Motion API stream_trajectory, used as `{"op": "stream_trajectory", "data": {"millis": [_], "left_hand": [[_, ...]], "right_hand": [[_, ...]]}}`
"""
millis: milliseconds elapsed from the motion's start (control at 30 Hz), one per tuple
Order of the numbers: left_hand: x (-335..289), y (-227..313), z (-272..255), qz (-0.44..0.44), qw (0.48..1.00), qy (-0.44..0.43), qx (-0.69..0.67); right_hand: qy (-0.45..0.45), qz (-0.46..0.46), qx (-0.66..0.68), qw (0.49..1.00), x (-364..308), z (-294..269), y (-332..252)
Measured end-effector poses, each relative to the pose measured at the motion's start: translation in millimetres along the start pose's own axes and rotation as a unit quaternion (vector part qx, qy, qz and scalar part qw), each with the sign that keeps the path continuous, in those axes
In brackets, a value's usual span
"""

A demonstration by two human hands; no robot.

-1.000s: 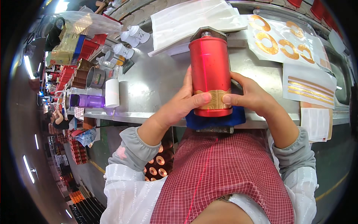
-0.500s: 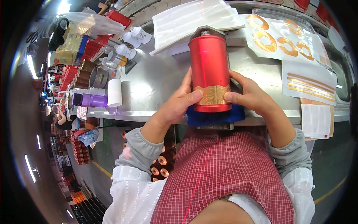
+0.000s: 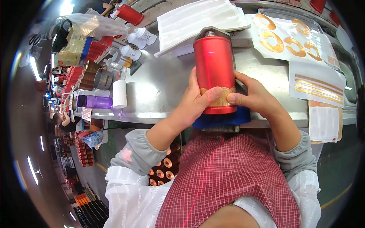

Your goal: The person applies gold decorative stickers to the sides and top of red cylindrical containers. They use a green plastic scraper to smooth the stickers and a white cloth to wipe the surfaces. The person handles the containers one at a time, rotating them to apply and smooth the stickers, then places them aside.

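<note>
A shiny red cylinder (image 3: 214,62) lies lengthwise in front of me, its lower end toward my body. Round that end runs a patterned gold band (image 3: 220,102). My left hand (image 3: 195,98) is closed against the cylinder's left side, with its thumb pressed on the band. On the other side my right hand (image 3: 258,97) grips it, thumb also on the band. The fingers of both hands are partly hidden beside and behind the cylinder. Behind it a dark holder (image 3: 222,31) shows at the top, and a blue cloth (image 3: 243,117) lies under its near end.
White sheets (image 3: 199,22) lie at the back of the metal table (image 3: 152,95). To the right are a sheet with gold ring shapes (image 3: 283,38) and one with gold strips (image 3: 317,78). A white roll (image 3: 119,94), a purple bottle (image 3: 97,102) and white cups (image 3: 146,36) stand left.
My left thumb has slid right across the gold band, and my left forearm has swung outward a little. My right hand and the red cylinder have hardly moved.
</note>
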State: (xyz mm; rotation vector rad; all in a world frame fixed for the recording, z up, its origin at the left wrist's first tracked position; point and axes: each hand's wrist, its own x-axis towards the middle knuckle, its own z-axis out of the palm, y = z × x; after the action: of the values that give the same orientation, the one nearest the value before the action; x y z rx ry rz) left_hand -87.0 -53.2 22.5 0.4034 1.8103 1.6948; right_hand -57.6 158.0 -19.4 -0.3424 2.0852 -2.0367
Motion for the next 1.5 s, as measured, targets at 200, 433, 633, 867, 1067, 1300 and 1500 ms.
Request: {"op": "stream_trajectory", "data": {"millis": [200, 433, 633, 867, 1067, 1300, 1500], "left_hand": [[-13.2, -18.1, -21.5, 0.029, 0.994, -0.063, -0.086], [-12.7, -4.2, -17.2, -0.013, 0.996, -0.064, -0.059], [-7.2, 5.4, -3.2, -0.015, 0.997, -0.052, -0.046], [-12.3, -22.9, -1.3, 0.11, 0.984, 0.119, 0.08], [-18.9, 13.0, 8.9, 0.295, 0.883, 0.128, 0.341], [-7.2, 27.8, 20.5, 0.364, 0.762, 0.074, 0.531], [-4.9, 29.7, 20.5, 0.359, 0.762, 0.05, 0.538]], "right_hand": [[0.009, -0.023, -0.011, 1.0, -1.9, 0.6, 6.9], [0.002, -0.033, -0.021, 0.999, -0.4, -0.3, 7.8], [0.012, -0.023, -0.017, 1.0, -1.6, 1.5, 5.4], [0.067, -0.057, -0.091, 0.992, -8.3, 0.4, 14.4], [0.201, -0.043, 0.104, 0.973, -30.8, -10.8, -2.9], [0.238, -0.065, 0.049, 0.968, -46.9, -0.5, -6.3], [0.222, -0.081, 0.006, 0.972, -46.7, -3.6, -12.0]]}}
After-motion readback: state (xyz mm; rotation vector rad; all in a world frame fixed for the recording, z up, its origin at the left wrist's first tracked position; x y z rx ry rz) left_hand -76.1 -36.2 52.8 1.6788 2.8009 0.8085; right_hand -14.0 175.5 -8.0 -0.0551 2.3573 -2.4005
